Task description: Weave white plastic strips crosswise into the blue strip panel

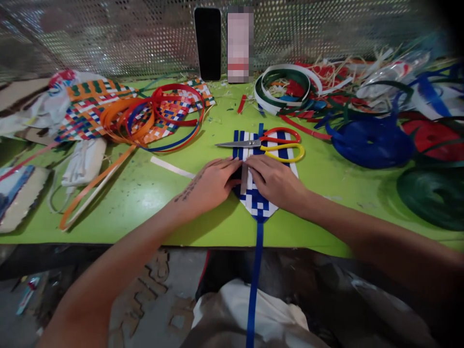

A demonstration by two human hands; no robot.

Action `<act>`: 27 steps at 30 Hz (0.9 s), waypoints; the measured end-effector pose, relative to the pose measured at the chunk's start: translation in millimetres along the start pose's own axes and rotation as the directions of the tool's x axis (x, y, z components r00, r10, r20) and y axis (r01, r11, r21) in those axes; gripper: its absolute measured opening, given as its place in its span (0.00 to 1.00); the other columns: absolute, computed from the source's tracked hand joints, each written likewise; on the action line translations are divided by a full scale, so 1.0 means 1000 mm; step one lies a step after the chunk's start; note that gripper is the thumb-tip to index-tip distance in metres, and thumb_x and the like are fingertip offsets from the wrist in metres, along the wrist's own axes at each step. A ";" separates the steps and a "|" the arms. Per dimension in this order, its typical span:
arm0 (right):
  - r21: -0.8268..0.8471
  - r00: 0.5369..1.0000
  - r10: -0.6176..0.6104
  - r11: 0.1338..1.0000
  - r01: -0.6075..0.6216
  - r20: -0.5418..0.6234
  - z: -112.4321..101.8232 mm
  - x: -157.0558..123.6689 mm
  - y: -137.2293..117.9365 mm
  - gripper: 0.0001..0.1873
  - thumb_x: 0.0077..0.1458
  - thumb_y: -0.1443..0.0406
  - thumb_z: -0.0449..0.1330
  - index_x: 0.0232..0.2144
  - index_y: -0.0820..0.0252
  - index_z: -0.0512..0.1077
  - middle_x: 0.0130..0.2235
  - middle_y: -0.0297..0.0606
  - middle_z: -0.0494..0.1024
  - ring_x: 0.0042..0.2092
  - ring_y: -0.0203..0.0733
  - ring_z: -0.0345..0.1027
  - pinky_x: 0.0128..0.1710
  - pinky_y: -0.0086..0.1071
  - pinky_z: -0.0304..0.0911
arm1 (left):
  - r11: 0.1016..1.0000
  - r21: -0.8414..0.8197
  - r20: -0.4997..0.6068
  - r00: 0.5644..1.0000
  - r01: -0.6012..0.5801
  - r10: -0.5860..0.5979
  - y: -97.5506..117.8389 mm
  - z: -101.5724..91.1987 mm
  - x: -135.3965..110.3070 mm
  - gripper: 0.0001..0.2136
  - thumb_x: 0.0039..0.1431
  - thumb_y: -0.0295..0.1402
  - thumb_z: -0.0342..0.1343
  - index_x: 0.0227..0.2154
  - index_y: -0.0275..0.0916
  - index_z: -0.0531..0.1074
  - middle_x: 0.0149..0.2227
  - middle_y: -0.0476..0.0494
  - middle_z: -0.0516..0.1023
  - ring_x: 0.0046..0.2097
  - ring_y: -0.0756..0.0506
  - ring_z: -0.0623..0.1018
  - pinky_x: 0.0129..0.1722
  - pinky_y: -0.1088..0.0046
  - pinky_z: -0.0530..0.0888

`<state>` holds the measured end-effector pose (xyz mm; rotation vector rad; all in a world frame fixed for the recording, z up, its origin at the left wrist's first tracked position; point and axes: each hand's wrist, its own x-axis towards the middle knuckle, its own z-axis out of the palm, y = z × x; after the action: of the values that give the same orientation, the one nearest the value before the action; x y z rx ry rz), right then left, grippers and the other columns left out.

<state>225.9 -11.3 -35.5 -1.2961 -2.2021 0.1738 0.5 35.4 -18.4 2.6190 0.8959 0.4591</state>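
On the green table a blue-and-white weave of flat plastic strips [259,207] lies before me, its checked, pointed end towards me and its loose strips running away. My left hand [216,182] is at the weave's left edge, closed on the strips with the thumb tucked low. From the right, my right hand [273,181] rests over the weave, fingers bent and pressed onto the strips. Both hands' fingertips nearly meet and hide part of it. Scissors [255,143] with one red and one yellow handle lie across the far strips. A long blue strip [255,270] hangs from the pointed end over the table edge.
At left lie a multicoloured woven piece [97,99], coiled orange strips [118,118] and a white power strip [84,162]. Rolls of blue [373,142], red [435,137] and green strip [435,198] sit at right. A dark phone [208,43] leans against the perforated back panel.
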 end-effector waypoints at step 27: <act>0.033 1.000 -0.009 0.999 0.008 0.020 0.002 0.003 0.001 0.16 0.72 0.64 0.57 0.54 0.65 0.80 0.62 0.58 0.79 0.64 0.62 0.73 0.66 0.57 0.69 | 0.995 0.095 0.084 0.996 0.011 -0.019 0.006 -0.011 -0.006 0.21 0.72 0.37 0.57 0.63 0.36 0.75 0.71 0.33 0.71 0.75 0.35 0.67 0.74 0.49 0.60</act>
<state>224.6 -7.6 -36.0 -1.2725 -2.2122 0.2193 -5.5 29.3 -7.0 2.6925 0.9297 0.3060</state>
